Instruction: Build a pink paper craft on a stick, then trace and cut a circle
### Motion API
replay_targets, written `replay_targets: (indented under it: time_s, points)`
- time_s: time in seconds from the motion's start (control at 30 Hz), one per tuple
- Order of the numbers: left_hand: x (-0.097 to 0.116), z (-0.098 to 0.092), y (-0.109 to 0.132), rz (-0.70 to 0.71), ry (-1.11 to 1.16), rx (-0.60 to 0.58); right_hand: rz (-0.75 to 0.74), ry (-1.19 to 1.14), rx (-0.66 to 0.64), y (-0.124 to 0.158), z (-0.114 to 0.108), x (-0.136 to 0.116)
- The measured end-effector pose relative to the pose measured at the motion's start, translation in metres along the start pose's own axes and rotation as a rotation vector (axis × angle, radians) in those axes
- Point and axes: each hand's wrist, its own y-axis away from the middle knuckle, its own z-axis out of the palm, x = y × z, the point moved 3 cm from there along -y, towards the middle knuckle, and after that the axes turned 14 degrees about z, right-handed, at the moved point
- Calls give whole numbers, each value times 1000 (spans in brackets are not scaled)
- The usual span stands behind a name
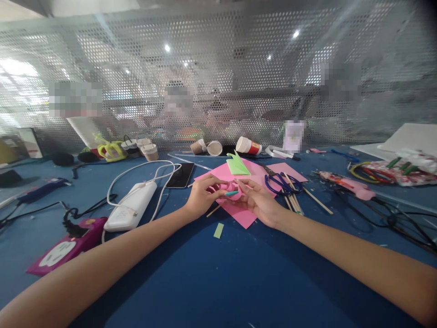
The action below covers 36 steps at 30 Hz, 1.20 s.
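Observation:
Between my two hands is a curled piece of pink paper (235, 193), held at fingertip level above the sheets. My left hand (204, 196) closes its fingers and thumb on the left side of it. A narrow teal shape (231, 193) shows at the left thumb's tip; I cannot tell what it is. My right hand (261, 200) pinches the right side, its fingers partly hiding the curl. Flat pink paper (246, 219) lies beneath both hands. Just behind them rests a folded light green paper (239, 166). Blue-handled scissors (283, 184) lie beside my right hand.
Thin wooden sticks (317, 200) lie to the right, near a pink glue gun (355, 186). On the left are a white power bank (131, 212) with a cable, a black phone (180, 176) and a purple power strip (73, 243). Paper cups (248, 146) line the mesh partition (218, 82).

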Motion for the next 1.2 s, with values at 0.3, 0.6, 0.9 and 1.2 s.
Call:
replay_targets:
  time_s: [0.3,0.6,0.9,1.2]
  points:
    - [0,1,0,15,29,-35,98,-101,-81,2,7,4]
    - [-4,6,-1,92,99,-139,11,-55,-40,1,2,3]
    - [-9,7,1,-50,215,-35,-56,-122,-31,1,5,1]
    - [-9,6,1,-65,255,19,-49,-148,10,-3,-1,3]
